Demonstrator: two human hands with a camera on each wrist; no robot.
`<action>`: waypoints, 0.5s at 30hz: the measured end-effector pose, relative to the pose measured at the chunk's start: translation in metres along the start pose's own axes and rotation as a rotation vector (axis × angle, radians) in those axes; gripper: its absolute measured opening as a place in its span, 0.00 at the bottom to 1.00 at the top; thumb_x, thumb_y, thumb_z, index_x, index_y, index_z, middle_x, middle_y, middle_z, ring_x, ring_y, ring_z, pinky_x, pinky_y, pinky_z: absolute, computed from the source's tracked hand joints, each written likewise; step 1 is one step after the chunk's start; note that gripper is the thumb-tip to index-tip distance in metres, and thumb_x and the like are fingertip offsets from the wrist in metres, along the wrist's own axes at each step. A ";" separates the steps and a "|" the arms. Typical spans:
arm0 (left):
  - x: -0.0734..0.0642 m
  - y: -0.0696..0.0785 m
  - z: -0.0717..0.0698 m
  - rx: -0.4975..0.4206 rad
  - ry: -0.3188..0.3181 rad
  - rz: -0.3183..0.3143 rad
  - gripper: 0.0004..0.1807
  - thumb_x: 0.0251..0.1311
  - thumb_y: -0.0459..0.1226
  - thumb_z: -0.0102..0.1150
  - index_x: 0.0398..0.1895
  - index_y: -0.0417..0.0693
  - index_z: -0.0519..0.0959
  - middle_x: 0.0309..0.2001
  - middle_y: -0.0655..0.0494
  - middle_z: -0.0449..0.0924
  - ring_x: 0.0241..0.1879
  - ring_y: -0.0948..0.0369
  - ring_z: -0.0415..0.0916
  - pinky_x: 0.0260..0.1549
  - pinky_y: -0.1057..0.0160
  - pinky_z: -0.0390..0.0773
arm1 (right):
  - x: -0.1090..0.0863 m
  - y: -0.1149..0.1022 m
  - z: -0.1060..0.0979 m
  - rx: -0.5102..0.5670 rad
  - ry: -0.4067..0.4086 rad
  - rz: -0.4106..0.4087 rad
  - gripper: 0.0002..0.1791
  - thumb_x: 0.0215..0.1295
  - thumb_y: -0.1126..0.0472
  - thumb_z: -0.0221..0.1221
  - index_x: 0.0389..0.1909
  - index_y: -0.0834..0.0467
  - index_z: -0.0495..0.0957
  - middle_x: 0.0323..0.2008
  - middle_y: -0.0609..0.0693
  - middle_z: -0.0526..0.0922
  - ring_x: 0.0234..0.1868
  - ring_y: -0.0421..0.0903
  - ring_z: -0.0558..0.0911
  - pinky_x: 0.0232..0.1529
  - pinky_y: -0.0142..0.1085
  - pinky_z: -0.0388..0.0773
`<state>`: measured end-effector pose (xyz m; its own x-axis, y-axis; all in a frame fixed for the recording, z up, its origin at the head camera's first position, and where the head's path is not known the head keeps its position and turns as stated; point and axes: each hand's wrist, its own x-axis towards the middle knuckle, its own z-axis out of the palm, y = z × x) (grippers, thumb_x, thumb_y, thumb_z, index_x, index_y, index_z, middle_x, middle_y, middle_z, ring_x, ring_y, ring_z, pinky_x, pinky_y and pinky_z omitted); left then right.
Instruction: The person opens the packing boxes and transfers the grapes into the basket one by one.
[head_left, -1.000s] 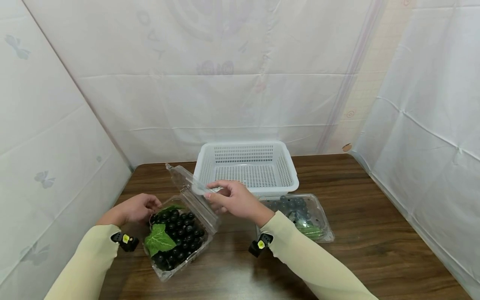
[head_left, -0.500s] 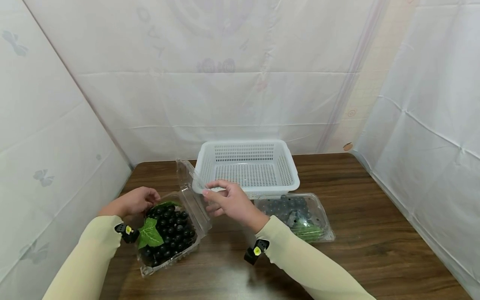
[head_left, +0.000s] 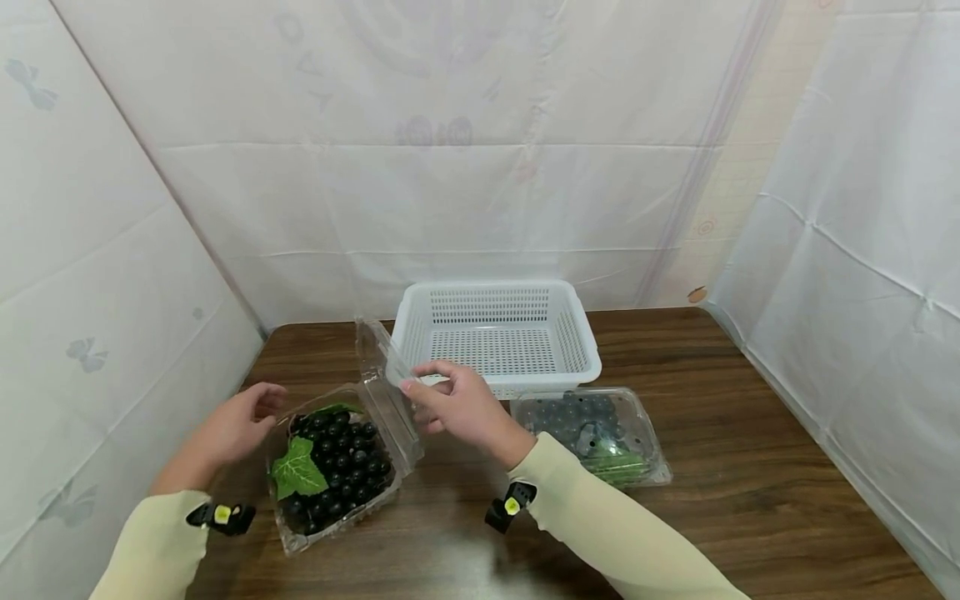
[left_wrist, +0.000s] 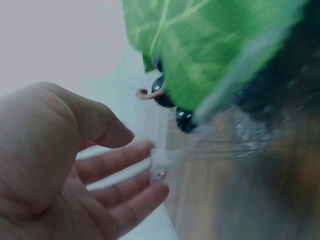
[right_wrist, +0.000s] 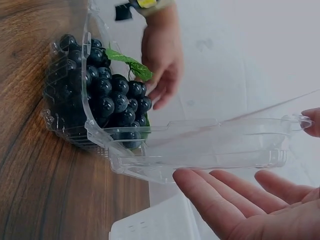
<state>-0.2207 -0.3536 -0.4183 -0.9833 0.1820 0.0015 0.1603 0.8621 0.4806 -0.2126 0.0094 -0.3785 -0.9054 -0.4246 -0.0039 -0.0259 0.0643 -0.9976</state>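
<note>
An opened clear plastic clamshell [head_left: 296,543] stands at the table's left side, full of black grapes [head_left: 348,471] with a green leaf [head_left: 298,468] on top. Its lid [right_wrist: 200,145] stands up on the hinge side, toward the basket. My right hand [head_left: 467,408] holds that lid by its edge, thumb on one side and fingers along the other. Just left of the box is my left hand [head_left: 232,429], its fingers loosely bent with nothing in them. In the left wrist view, the left hand's fingertips [left_wrist: 160,192] lie close to the clamshell's clear corner.
A white perforated basket [head_left: 497,387] sits at the back of the wooden table [head_left: 750,467]. In front of it, to the right, lies a closed clear clamshell [head_left: 645,417] with dark grapes and something green inside. White sheeting [head_left: 480,208] surrounds the table.
My left hand has come away from the clamshell's far corner, moving left. The clamshell has shifted slightly left and its lid stands more upright, still held by my right hand.
</note>
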 end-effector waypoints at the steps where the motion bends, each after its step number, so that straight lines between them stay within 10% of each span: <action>1: -0.006 0.001 0.002 -0.016 0.007 -0.020 0.25 0.69 0.28 0.52 0.67 0.25 0.65 0.58 0.26 0.74 0.55 0.31 0.76 0.49 0.37 0.79 | 0.001 0.000 -0.001 0.000 0.000 0.002 0.26 0.71 0.48 0.64 0.63 0.59 0.78 0.48 0.64 0.88 0.44 0.65 0.89 0.40 0.48 0.89; 10: -0.042 0.007 0.023 -0.258 -0.059 -0.277 0.44 0.74 0.35 0.44 0.75 0.19 0.31 0.70 0.14 0.49 0.66 0.25 0.61 0.55 0.37 0.76 | 0.009 0.000 -0.008 0.024 -0.028 0.013 0.28 0.71 0.47 0.63 0.65 0.60 0.76 0.51 0.66 0.87 0.46 0.66 0.88 0.41 0.48 0.88; 15: -0.054 0.007 0.034 -0.490 -0.133 -0.392 0.45 0.75 0.35 0.41 0.74 0.19 0.23 0.70 0.14 0.50 0.62 0.36 0.72 0.51 0.52 0.82 | 0.014 0.001 -0.010 0.024 -0.054 0.033 0.23 0.71 0.46 0.63 0.60 0.55 0.79 0.52 0.65 0.86 0.46 0.65 0.88 0.40 0.47 0.89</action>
<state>-0.1639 -0.3409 -0.4452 -0.9368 -0.0190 -0.3494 -0.2981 0.5661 0.7685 -0.2295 0.0131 -0.3789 -0.8812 -0.4710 -0.0402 0.0148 0.0575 -0.9982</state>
